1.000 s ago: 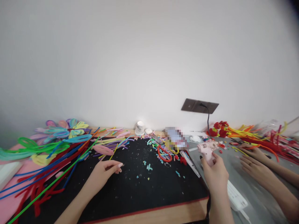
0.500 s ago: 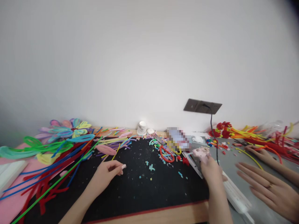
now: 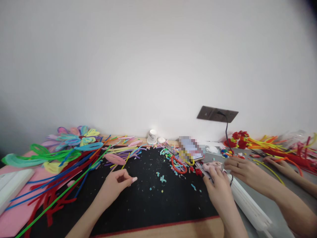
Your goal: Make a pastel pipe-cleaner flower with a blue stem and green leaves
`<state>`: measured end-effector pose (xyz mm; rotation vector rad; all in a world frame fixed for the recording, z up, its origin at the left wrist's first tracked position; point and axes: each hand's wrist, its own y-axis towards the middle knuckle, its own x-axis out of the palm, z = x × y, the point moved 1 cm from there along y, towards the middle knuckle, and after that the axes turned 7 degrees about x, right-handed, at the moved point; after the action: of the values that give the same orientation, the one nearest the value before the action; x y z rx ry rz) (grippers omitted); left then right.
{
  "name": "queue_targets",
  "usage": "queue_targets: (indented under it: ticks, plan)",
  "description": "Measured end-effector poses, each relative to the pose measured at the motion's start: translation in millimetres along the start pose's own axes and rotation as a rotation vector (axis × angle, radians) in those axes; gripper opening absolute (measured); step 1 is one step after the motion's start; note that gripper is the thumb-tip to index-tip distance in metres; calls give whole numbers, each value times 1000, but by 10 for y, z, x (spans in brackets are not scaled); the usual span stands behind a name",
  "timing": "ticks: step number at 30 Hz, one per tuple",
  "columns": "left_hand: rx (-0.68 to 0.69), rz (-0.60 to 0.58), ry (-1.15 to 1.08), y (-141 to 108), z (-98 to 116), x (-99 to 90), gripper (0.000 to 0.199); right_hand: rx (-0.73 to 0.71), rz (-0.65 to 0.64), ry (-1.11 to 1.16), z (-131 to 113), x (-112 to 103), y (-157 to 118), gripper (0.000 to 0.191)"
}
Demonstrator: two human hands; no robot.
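Note:
My left hand (image 3: 116,185) hovers over the black mat (image 3: 158,208), thumb and forefinger pinched together. Whatever lies in that pinch, if anything, is too small to make out. To the right, my right hand (image 3: 219,190) has its fingers over a small pale-pink patterned object (image 3: 213,165) and seems to grip it; the fingers cover much of its surface. Another person's hand with a ring (image 3: 239,168) reaches in beside it, close to the same object. Pink pipe-cleaner loops (image 3: 115,159) lie just beyond my left hand.
Pipe cleaners (image 3: 84,172) and a fluffy flower (image 3: 80,136) fill the left side. A paper cup (image 3: 152,136), a blurred phone (image 3: 192,148) and coloured clippings (image 3: 162,178) stand or lie ahead. At right are a white power strip (image 3: 250,205), a black cord (image 3: 226,129) and the person's other hand (image 3: 279,165).
The other person's ringed hand has moved forward and left to the pink object beside my right hand. My right hand's fingers now spread over the object. My left hand stays pinched.

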<state>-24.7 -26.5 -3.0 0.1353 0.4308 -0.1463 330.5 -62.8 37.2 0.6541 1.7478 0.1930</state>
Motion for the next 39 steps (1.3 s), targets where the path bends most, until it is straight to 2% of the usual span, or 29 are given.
queue_targets:
  ticks: [1,3,5,7,8,11,13,17,22,25,28,31,33,36,39]
  plan:
    - [3,7,-5,-1,14,-2,36,8,-8,39,-89,-4,-70,35]
    - [16,23,-15,8,60,-1,36,68,-116,346,-314,-28,-199,35]
    - [43,35,-49,35,128,14,36,125,-314,625,-612,-27,-294,30]
    - [65,33,-138,76,208,51,34,118,-533,836,-955,31,-350,28]
    - [57,27,-205,101,247,75,31,114,-637,912,-1124,84,-366,28]
    - [13,19,-371,186,341,152,27,108,-972,1073,-1539,291,-378,42]
    - [27,30,-396,252,374,184,25,95,-1064,1105,-1693,404,-344,37]
    - [75,84,-366,392,377,179,20,80,-1013,1091,-1723,492,-180,17]
    - [118,35,-322,530,336,161,22,113,-859,1267,-1630,600,15,17]
    - [149,-49,-308,568,285,200,26,190,-743,1442,-1638,745,36,19]
    - [159,-191,-330,559,230,258,29,247,-663,1530,-1666,860,4,21]
    - [149,-333,-354,523,198,292,30,283,-663,1503,-1677,914,-29,21]
    - [145,-376,-363,505,188,293,28,298,-671,1482,-1670,935,-35,19]
    - [105,-337,-397,503,165,274,24,317,-644,1489,-1645,975,-23,19]
    - [34,-201,-491,522,134,249,23,314,-634,1502,-1624,1020,-15,18]
